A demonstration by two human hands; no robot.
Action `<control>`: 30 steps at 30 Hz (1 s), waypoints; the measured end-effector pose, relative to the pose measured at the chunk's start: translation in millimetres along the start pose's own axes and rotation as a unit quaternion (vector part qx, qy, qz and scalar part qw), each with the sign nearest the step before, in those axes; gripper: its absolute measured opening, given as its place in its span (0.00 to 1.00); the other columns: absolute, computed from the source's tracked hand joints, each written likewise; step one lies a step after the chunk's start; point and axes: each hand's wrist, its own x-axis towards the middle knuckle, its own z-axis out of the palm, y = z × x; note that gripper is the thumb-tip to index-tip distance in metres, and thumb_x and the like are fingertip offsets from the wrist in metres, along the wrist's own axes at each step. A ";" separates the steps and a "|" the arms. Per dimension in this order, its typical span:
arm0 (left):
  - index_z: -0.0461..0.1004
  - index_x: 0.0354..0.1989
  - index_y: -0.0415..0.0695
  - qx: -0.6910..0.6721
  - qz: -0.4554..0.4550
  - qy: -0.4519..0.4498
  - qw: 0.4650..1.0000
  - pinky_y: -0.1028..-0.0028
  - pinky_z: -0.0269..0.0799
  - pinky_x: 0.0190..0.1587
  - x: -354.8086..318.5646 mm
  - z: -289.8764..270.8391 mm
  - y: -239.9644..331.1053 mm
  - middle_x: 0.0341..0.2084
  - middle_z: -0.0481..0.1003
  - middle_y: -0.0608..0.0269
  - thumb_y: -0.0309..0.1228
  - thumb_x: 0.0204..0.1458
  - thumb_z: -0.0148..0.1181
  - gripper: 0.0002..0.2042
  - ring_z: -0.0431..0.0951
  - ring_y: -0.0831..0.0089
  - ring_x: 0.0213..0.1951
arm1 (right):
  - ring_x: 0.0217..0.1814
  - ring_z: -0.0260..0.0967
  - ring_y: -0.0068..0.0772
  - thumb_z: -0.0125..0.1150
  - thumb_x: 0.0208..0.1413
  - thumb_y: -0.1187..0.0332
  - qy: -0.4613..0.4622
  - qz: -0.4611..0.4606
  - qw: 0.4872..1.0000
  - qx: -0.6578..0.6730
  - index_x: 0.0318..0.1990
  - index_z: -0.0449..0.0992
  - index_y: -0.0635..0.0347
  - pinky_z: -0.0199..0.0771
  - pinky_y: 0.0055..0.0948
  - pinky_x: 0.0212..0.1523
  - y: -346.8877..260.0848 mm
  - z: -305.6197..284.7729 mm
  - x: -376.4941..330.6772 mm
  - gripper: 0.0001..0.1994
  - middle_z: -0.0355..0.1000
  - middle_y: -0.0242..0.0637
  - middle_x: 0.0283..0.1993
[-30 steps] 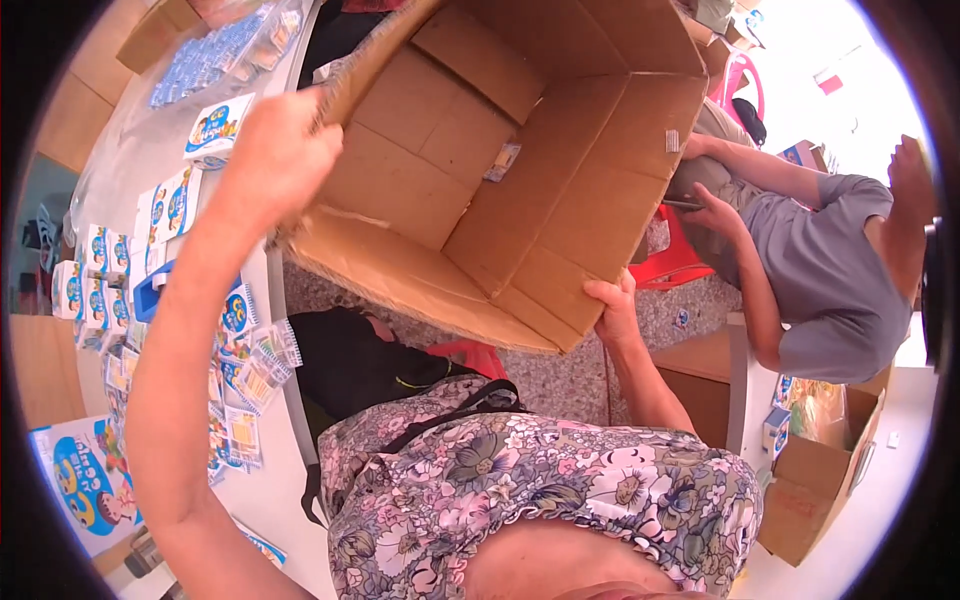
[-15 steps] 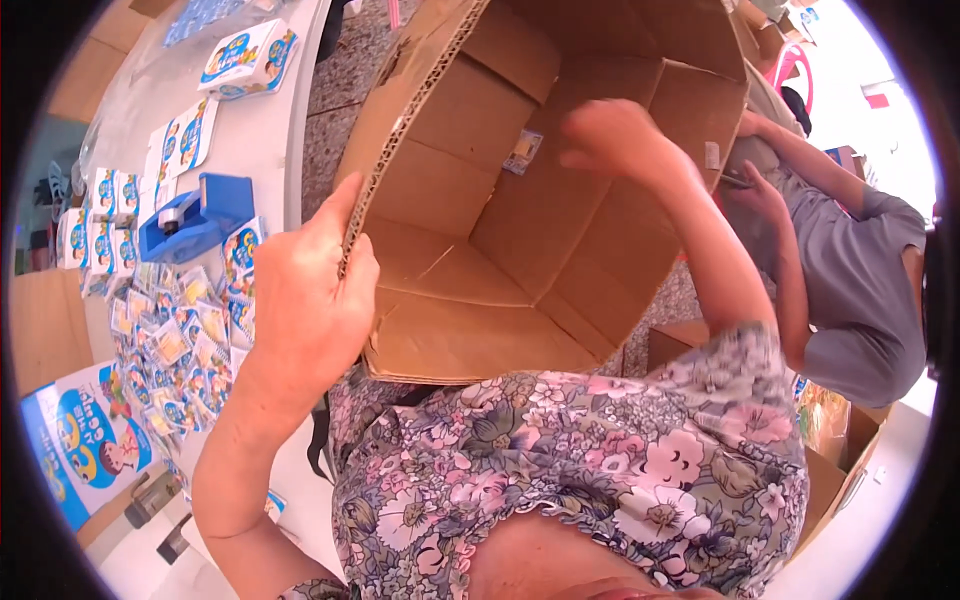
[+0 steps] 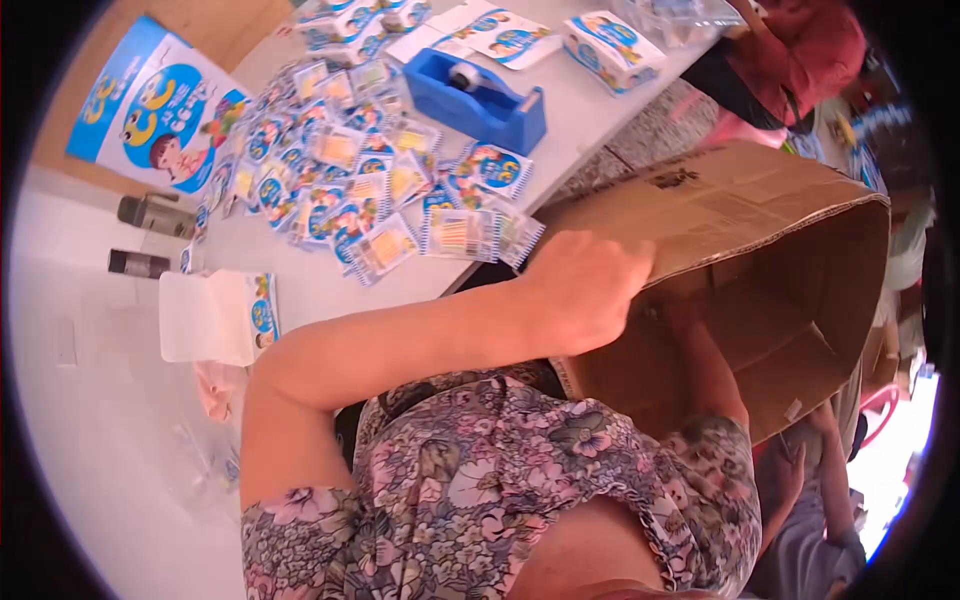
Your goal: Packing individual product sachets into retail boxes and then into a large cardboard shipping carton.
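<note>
A large brown cardboard box (image 3: 720, 200) leans open toward me beside the table. My left hand (image 3: 590, 290) is closed over its near upper edge, fingers wrapped round the cardboard. Inside, under that edge, reaches my right hand (image 3: 680, 308); shadow and the box wall hide its fingers, so what they touch does not show. Close to my left hand, at the table's edge, lie several small clear and blue packets (image 3: 460, 233), part of a loose pile (image 3: 330, 170).
On the white table (image 3: 610, 120) stand a blue tape dispenser (image 3: 475, 100), a small white-and-blue carton (image 3: 613, 50) and more cartons (image 3: 350, 25). A printed blue sheet (image 3: 155, 105) is at the far left. A person in grey (image 3: 810, 520) is at lower right, another in red (image 3: 800, 55) at upper right.
My view has swung left, and the table now takes up more of it. The box has tilted, hiding its bottom. My right hand has gone deeper; my left hand still grips the edge.
</note>
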 end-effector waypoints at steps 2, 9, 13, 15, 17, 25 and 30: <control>0.71 0.47 0.34 0.009 -0.004 0.000 1.000 0.51 0.73 0.31 14.2 3.9 -6.5 0.21 0.76 0.43 0.25 0.44 0.54 0.19 0.78 0.46 0.27 | 0.45 0.77 0.37 0.66 0.45 0.67 -0.009 0.048 0.997 0.051 0.44 0.81 0.57 0.78 0.35 0.46 -3.8 -18.8 3.2 0.16 0.79 0.41 0.44; 0.72 0.32 0.35 -0.001 -0.037 -0.008 0.999 0.48 0.71 0.35 36.6 37.5 -30.6 0.23 0.75 0.38 0.25 0.44 0.52 0.08 0.77 0.42 0.30 | 0.25 0.76 0.32 0.72 0.44 0.62 0.169 -0.210 0.696 0.666 0.33 0.80 0.69 0.74 0.28 0.28 -67.8 -303.9 -90.4 0.17 0.77 0.42 0.25; 0.74 0.37 0.37 0.035 -0.028 -0.006 0.999 0.46 0.70 0.38 46.1 59.4 -44.9 0.24 0.75 0.37 0.27 0.45 0.50 0.12 0.77 0.41 0.32 | 0.57 0.69 0.32 0.64 0.57 0.65 0.278 -0.230 0.792 0.492 0.62 0.66 0.67 0.68 0.32 0.58 -162.0 -385.1 -34.7 0.27 0.71 0.38 0.56; 0.74 0.44 0.40 0.004 -0.089 0.029 0.996 0.46 0.70 0.39 40.9 57.4 -47.4 0.26 0.76 0.39 0.28 0.45 0.50 0.17 0.77 0.42 0.33 | 0.70 0.57 0.33 0.67 0.53 0.63 0.371 -0.248 0.774 0.449 0.69 0.56 0.62 0.59 0.37 0.66 -193.0 -385.6 -3.6 0.38 0.59 0.40 0.69; 0.74 0.47 0.41 0.015 -0.087 0.015 0.996 0.47 0.71 0.40 37.6 55.7 -55.6 0.27 0.76 0.39 0.28 0.45 0.50 0.18 0.77 0.42 0.34 | 0.71 0.55 0.35 0.67 0.53 0.64 0.438 -0.184 0.777 0.413 0.69 0.56 0.62 0.56 0.39 0.68 -185.5 -368.5 -20.7 0.38 0.59 0.41 0.69; 0.73 0.50 0.44 -0.002 -0.115 -0.009 0.993 0.48 0.71 0.43 59.3 85.0 -97.0 0.31 0.77 0.38 0.28 0.43 0.51 0.21 0.77 0.41 0.38 | 0.71 0.53 0.48 0.71 0.48 0.62 0.527 0.439 0.682 0.252 0.69 0.52 0.68 0.53 0.38 0.69 -130.8 -92.7 -151.1 0.44 0.55 0.57 0.68; 0.70 0.58 0.54 0.009 -0.150 -0.054 0.987 0.51 0.71 0.50 72.9 98.9 -120.6 0.39 0.77 0.38 0.30 0.45 0.51 0.26 0.76 0.42 0.45 | 0.58 0.69 0.45 0.70 0.49 0.54 0.318 0.423 0.465 0.710 0.65 0.61 0.64 0.69 0.38 0.56 -197.5 -38.9 -144.5 0.39 0.70 0.46 0.57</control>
